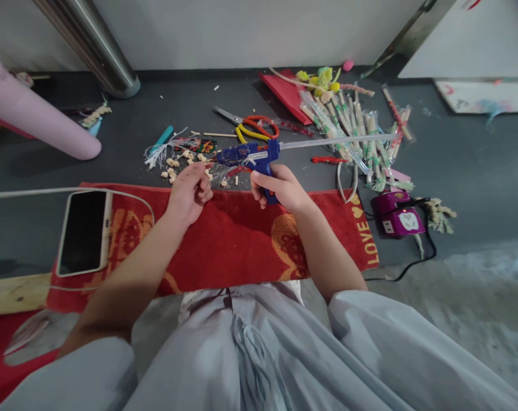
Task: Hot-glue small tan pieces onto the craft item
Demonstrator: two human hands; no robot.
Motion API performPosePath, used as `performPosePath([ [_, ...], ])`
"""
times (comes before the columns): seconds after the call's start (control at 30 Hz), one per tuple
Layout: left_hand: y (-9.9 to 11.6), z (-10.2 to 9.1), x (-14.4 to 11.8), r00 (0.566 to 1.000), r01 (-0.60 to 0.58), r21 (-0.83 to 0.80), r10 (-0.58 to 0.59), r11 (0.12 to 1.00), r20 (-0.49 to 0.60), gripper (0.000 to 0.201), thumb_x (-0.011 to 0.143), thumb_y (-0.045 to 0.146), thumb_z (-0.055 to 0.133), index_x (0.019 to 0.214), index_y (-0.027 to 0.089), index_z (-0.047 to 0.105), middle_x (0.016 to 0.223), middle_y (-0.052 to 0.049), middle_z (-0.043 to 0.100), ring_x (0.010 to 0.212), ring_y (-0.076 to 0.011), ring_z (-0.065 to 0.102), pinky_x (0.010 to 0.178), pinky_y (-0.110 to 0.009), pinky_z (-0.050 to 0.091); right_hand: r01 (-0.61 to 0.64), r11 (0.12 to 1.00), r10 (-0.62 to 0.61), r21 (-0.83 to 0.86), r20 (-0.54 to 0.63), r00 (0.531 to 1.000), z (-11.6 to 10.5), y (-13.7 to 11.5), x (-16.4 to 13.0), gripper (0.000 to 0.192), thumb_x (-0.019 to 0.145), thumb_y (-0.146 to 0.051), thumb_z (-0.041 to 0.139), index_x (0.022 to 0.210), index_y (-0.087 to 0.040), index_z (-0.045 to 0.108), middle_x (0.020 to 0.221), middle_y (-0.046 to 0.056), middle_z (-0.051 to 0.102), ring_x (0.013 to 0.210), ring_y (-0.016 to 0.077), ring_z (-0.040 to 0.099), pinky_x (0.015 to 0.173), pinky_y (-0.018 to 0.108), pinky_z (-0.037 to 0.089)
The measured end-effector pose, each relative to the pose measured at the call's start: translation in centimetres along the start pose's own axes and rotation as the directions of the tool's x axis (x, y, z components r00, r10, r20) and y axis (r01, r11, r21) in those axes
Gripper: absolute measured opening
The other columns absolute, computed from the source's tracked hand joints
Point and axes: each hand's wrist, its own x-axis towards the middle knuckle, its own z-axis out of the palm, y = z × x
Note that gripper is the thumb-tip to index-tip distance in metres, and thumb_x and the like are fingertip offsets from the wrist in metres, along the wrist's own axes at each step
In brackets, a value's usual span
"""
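Right hand round glue gun grip, left hand curled by nozzle.

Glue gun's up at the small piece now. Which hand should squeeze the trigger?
Right, probably. The right hand already grips the glue gun by its handle, while the left hand pinches something small by the nozzle.
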Motion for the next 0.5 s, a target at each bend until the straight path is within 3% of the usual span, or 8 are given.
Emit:
performPosePath([
  [0.5,-0.02,0.03,-0.05,1.0,-0.012,0.013,0.012,1.0,-0.001,0.014,0.085,0.031,0.064,0.08,0.019,0.059,0.045,0.009,0.039,0.034,-0.0029,0.029,0.036,-0.018,0.022,0.012,1.0,-0.012,-0.012,-0.009,1.0,-0.43,-0.23,-0.11,0.041,0.076,-0.055,0.069,0.07,-0.017,0.055,0.053,-0.004,0.057,0.042,0.0057,0.05,0.04,0.019,0.045],
])
